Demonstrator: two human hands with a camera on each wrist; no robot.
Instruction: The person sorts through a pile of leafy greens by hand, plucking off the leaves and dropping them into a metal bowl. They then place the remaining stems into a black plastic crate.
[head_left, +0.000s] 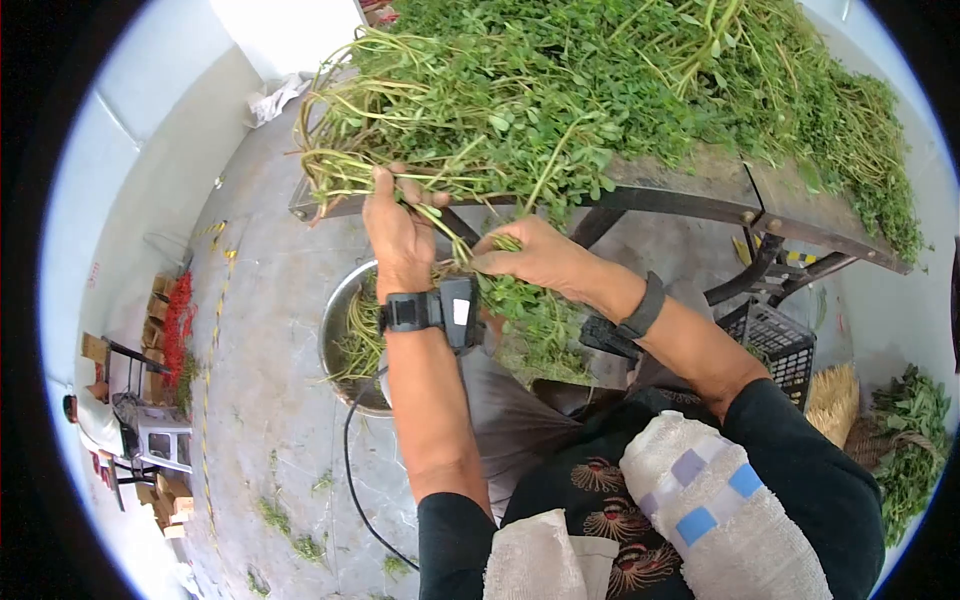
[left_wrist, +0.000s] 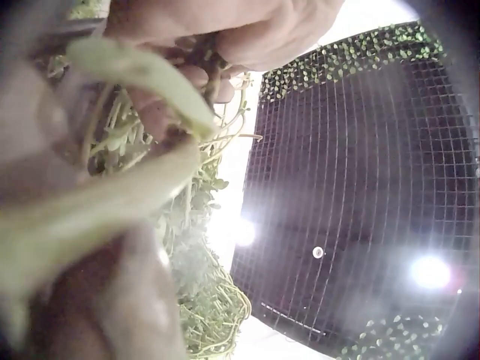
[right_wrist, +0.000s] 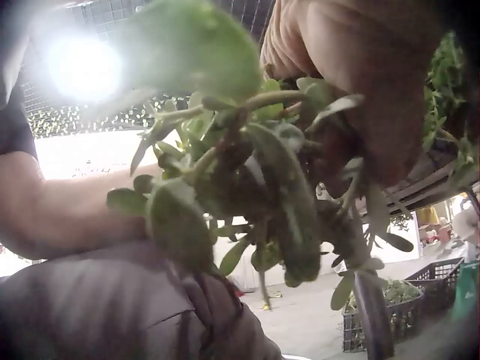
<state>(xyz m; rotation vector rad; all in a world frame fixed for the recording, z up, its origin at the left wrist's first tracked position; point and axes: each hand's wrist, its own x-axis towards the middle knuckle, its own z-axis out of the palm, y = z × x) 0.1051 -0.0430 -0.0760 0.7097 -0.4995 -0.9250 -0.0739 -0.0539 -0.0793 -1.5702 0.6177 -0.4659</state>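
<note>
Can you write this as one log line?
left hand: holds stem | right hand: grips leafy bunch | table: heaped with greens | metal bowl: below hands

My head view is bright and fairly sharp, bowed towards a black rim, with a white patch (head_left: 285, 35) burnt out upper left. At my left wrist, a ceiling lamp (left_wrist: 430, 271) flares and the near stem (left_wrist: 105, 201) blurs; at my right, glare hazes an out-of-focus leaf (right_wrist: 199, 49).
</note>
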